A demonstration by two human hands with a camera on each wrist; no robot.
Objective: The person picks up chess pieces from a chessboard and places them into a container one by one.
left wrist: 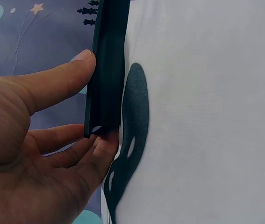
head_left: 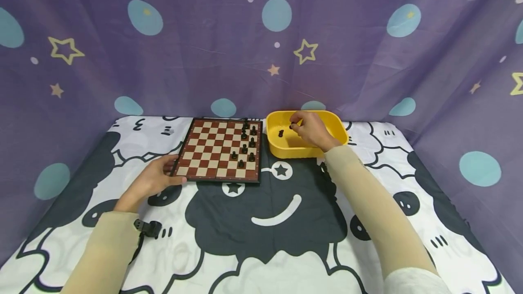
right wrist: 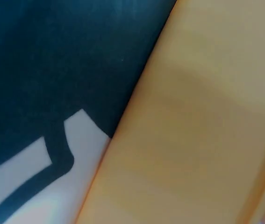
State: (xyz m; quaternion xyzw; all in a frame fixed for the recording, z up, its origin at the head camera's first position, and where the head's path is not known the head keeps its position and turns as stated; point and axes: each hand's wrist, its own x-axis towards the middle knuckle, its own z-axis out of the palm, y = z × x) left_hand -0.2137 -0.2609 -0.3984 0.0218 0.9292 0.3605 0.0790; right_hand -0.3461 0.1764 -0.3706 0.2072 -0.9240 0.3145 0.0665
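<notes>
A brown-and-cream chessboard (head_left: 204,149) lies on the cloth, with several black chess pieces (head_left: 252,142) standing along its right side. My left hand (head_left: 153,178) holds the board's near left corner. In the left wrist view the thumb (left wrist: 71,77) presses one side of the board's dark edge (left wrist: 108,70), with fingers at the corner. My right hand (head_left: 312,128) is over the yellow tub (head_left: 298,152), pinching a small black chess piece (head_left: 292,126) mostly hidden by the fingers. Another black piece (head_left: 280,133) lies in the tub.
The tub stands just right of the board. A white cloth with dark cartoon shapes (head_left: 269,221) covers the table. Behind it hangs a purple curtain (head_left: 184,58) with stars and ovals. The tub's yellow wall (right wrist: 188,116) fills much of the right wrist view.
</notes>
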